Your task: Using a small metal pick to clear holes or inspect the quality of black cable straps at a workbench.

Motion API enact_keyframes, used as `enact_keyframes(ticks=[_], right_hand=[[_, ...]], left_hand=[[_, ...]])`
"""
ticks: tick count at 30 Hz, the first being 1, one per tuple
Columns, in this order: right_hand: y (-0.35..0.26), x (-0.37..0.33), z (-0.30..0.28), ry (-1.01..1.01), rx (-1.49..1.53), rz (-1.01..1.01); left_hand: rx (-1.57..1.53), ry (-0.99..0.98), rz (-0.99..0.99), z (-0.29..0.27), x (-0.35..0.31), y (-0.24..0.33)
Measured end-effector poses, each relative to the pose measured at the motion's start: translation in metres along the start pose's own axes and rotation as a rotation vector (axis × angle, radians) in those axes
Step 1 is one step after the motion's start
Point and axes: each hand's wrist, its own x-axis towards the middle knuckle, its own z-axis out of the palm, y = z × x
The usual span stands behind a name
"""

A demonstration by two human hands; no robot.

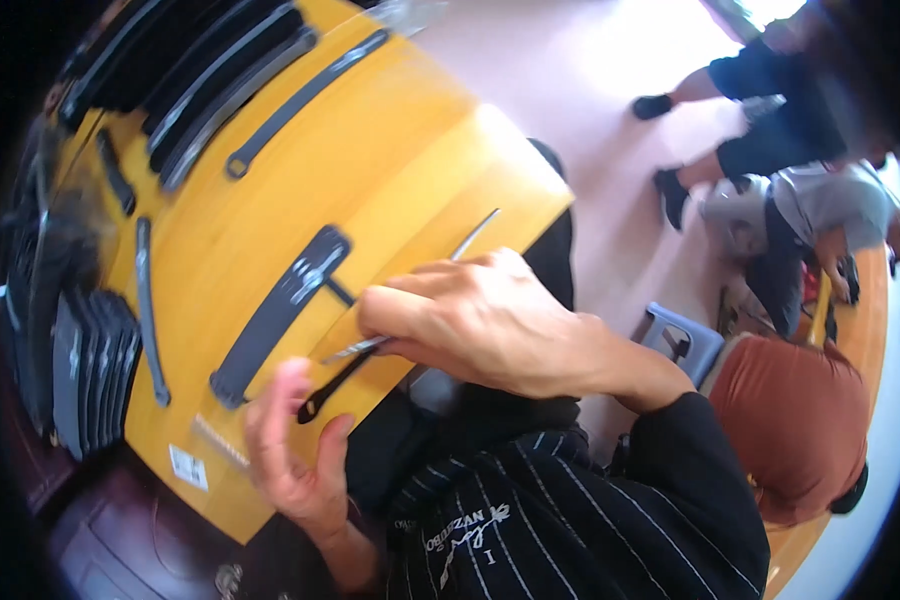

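Note:
My right hand (470, 320) is closed over the near right part of the yellow table. It grips a thin silver metal tool (354, 351) with a narrow tip; its other end sticks out behind the hand. A narrow black strip (335, 388) with a holed end also comes out from under this hand. Left of it, my left hand (295, 465) is open, thumb and fingers apart around the strip's holed end. A wide dark strap piece (285, 315) lies on the table just beyond. A short black piece (341, 291) runs from it toward my right hand.
On the yellow table (400, 150) lie a long dark strap (305, 105), a narrow strip (150, 310) and a white label (188, 467). Stacked dark pieces (95, 370) stand at left, more at the far left. A brown-covered seat (790, 430) and two people are at right.

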Motion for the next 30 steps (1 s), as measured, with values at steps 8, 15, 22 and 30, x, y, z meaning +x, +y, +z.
enact_keyframes(ticks=[8, 15, 22, 30], right_hand=[[0.004, 0.004, 0.006, -0.104, 0.095, 0.047], [0.025, 0.007, -0.005, -0.160, 0.179, 0.267], [0.033, 0.023, -0.007, -0.254, 0.427, 0.407], [0.033, 0.025, 0.011, -0.058, 0.539, 0.578]], left_hand=[[-0.328, 0.097, -0.364, -0.020, -0.024, -0.007], [-0.786, 0.202, -0.530, -0.039, -0.040, -0.032], [-0.791, 0.172, -0.736, -0.046, -0.033, -0.028], [-0.167, 0.328, -0.475, -0.039, -0.028, -0.040]])
